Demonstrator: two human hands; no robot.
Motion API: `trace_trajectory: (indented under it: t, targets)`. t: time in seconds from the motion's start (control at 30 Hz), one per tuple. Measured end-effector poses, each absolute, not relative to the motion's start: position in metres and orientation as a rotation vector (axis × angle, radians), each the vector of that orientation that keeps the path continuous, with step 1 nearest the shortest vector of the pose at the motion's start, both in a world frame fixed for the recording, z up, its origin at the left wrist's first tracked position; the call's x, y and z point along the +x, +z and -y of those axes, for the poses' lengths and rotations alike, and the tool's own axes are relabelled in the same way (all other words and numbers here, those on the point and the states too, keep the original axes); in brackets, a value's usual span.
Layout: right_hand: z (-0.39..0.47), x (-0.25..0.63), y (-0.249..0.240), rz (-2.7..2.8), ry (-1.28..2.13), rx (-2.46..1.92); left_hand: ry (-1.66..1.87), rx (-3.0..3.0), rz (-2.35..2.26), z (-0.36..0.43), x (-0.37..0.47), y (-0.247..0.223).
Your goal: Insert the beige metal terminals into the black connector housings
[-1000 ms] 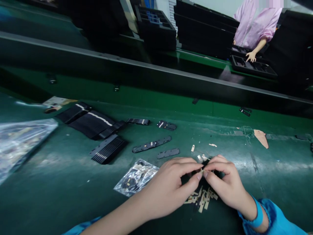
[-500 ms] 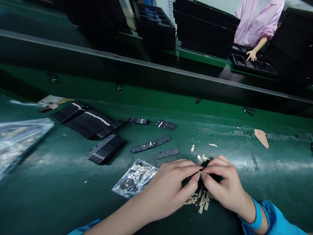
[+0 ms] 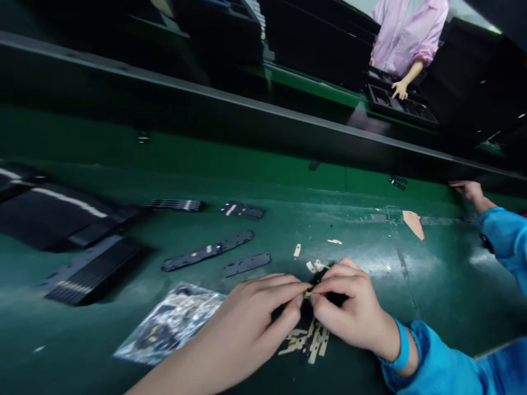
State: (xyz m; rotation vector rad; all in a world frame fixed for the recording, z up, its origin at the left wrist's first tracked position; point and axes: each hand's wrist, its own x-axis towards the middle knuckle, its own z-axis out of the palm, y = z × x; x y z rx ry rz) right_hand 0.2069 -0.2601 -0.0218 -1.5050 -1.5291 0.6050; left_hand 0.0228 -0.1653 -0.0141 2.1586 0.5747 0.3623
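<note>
The fingertips of my left hand and my right hand meet in a pinch. Between them is a small pale tan piece, mostly covered by the fingers, so its exact kind is unclear. Just below lies a pile of thin tan strips with small holes. A few loose pale pieces are scattered beyond my knuckles. Left of my hands, partly behind my left forearm, rests a clear plastic bag with small parts inside.
Flat black perforated bars lie on the green table, with stacked ribbed black parts farther left. A peach-coloured scrap is at right. A co-worker's hand reaches in there. Behind the dark ledge stands a person in pink.
The view has shifted, so my hands and the table parts appear farther left. A co-worker's blue-sleeved arm has come in at right. My fingers keep their pinch.
</note>
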Motion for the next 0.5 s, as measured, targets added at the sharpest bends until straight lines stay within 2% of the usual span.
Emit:
trace_trajectory:
  t: [0.33, 0.5]
  targets:
    - [0.2615, 0.2090, -0.0186, 1.506, 0.578, -1.523, 0.490, 2.146, -0.769, 0.1674, 0.0247, -0.0161]
    - [0.2618, 0.2092, -0.0201, 1.528, 0.635, -1.499, 0.434, 2.084, -0.654, 0.1693, 0.0241, -0.0123]
